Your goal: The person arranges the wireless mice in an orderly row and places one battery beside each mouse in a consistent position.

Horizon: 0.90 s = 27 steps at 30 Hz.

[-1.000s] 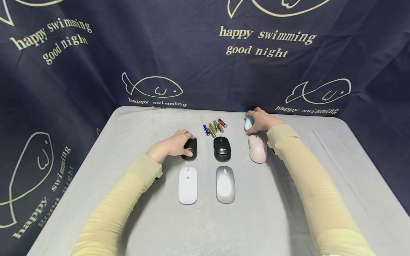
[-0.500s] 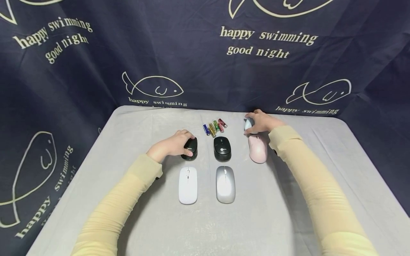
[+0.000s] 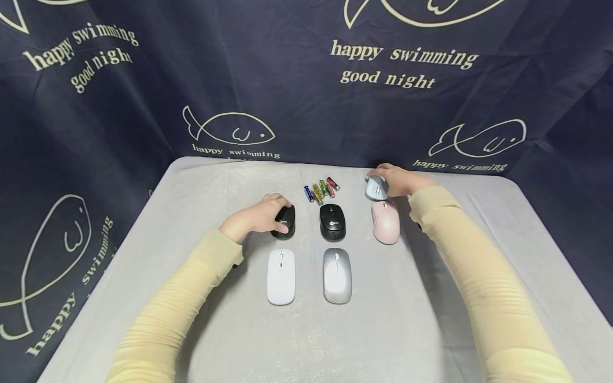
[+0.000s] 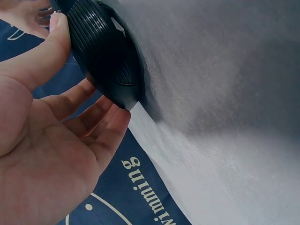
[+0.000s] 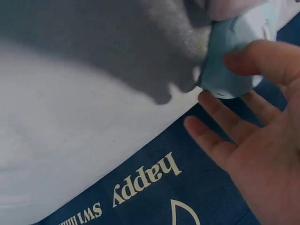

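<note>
the right hand sits a little further right than a second ago, at the right side of the light blue mouse. much more of that mouse's top shows now, with its scroll wheel, where only a sliver peeked out before. the right sleeve's cuff has shifted away from the pink mouse, leaving a gap in the head view.

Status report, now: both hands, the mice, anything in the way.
Left hand holds left black mouse. Right hand holds blue mouse. Pink mouse by its near end, possibly obstructing.
</note>
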Each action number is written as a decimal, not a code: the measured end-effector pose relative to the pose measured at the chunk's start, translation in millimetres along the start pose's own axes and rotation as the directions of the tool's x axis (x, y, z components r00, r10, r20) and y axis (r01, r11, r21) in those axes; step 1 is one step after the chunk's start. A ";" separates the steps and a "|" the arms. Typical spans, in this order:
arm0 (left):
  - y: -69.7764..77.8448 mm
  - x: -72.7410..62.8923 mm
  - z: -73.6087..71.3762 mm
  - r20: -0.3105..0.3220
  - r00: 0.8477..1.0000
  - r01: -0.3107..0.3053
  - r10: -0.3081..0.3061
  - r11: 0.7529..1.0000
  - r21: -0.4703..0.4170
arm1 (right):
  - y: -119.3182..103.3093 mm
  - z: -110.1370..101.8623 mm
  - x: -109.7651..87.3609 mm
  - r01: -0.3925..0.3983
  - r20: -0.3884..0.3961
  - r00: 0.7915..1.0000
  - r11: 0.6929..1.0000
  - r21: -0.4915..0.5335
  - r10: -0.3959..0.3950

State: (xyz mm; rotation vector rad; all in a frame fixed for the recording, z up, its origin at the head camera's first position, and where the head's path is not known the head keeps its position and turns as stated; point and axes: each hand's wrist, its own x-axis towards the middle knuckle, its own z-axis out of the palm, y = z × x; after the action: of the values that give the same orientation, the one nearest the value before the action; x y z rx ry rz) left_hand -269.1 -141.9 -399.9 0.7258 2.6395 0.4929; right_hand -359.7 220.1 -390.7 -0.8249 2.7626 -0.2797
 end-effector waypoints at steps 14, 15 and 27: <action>-1.2 1.7 1.9 -0.005 1.000 -0.004 0.004 1.000 0.010 | 15.6 10.4 4.0 0.119 -0.048 0.990 0.974 -0.191 -0.131; -1.2 1.6 1.9 -0.005 1.000 -0.004 0.004 1.000 0.010 | 15.5 10.3 3.7 0.125 -0.050 0.989 0.972 -0.197 -0.137; 1.1 -0.3 2.9 -0.003 1.000 0.009 -0.009 1.000 0.006 | 17.6 12.1 1.6 0.176 -0.068 0.976 0.937 -0.301 -0.205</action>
State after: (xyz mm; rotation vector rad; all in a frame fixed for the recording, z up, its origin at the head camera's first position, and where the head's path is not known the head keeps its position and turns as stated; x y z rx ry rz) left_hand -267.2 -140.4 -402.0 0.7151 2.6471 0.4843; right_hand -366.5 232.3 -406.9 -1.1862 2.8601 0.0625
